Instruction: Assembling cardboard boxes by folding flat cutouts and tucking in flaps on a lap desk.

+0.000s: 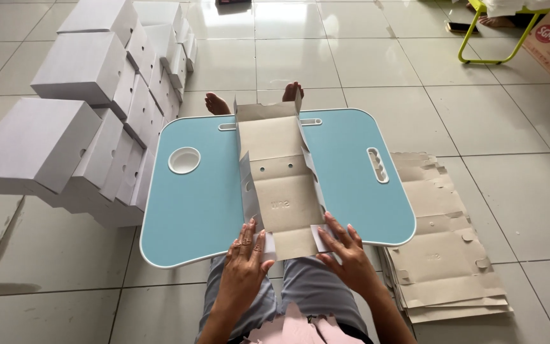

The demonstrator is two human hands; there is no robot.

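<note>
A flat, die-cut brown cardboard box blank lies lengthwise on a light blue lap table, its side flaps partly raised. My left hand rests on the blank's near left corner flap, fingers spread. My right hand presses the near right corner flap, fingers spread too. Both hands sit at the table's near edge, touching the cardboard without gripping it. My bare feet show beyond the table's far edge.
Several folded white boxes are stacked on the floor at left. A pile of flat brown blanks lies on the tiles at right. The table has a round cup recess. A green-legged stool stands far right.
</note>
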